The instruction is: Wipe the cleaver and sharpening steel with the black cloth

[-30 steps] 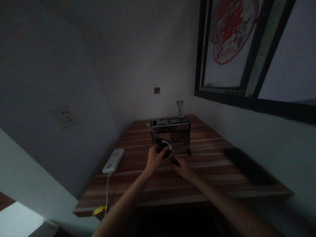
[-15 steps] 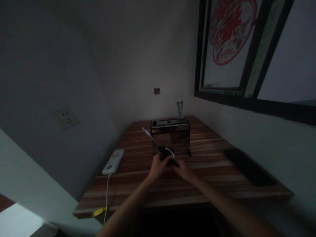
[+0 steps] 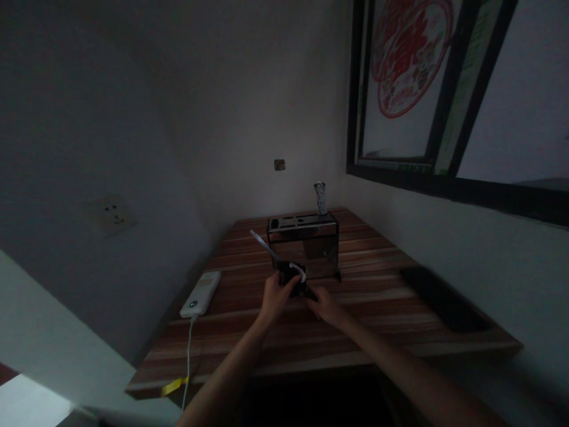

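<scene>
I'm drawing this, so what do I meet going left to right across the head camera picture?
Pale wall socket with dark holes, white rectangular box, your left hand, your right hand, flat black rectangular slab.

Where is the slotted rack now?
In the head view, the slotted rack stands on the table, right of the white box, beyond the left hand and right hand.

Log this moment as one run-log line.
left hand: holds white-marked dark item; right hand: grips black handle; metal shaft: projects past left hand; rack: beyond both hands
</scene>
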A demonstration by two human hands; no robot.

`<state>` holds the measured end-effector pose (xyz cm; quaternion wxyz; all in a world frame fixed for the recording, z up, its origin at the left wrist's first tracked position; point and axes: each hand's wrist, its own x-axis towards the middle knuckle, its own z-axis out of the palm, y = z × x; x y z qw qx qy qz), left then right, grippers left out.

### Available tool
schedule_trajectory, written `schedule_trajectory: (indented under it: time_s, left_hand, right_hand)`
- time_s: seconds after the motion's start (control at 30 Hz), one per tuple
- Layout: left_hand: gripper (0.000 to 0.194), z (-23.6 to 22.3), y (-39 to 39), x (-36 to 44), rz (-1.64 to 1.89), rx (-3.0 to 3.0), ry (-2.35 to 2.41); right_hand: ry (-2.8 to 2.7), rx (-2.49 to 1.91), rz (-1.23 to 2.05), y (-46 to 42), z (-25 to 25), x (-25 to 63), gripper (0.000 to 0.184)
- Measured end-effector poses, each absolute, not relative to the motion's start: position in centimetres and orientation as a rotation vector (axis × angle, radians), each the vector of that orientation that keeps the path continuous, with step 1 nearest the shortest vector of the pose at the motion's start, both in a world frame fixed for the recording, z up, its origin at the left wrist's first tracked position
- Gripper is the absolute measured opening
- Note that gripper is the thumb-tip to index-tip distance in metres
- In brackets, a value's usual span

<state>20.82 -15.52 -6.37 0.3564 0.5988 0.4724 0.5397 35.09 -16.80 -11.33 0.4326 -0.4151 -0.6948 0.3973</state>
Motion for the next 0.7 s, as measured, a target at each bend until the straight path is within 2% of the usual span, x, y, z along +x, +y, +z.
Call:
schedule_trajectory:
  time_s: [0.37, 0.7]
  left_hand:
    - [0.032, -2.1, -14.0, 17.2, 1.676, 1.513, 1.282]
    - [0.038, 1.4, -12.8, 14.6, 1.929, 1.37, 1.23]
  right_hand:
    - [-1.745, -1.073, 0.988, -16.7, -11.9, 34.9, 0.034]
    - [-1.741, -1.064, 1.009, -17.4, -10.9, 34.9, 0.032]
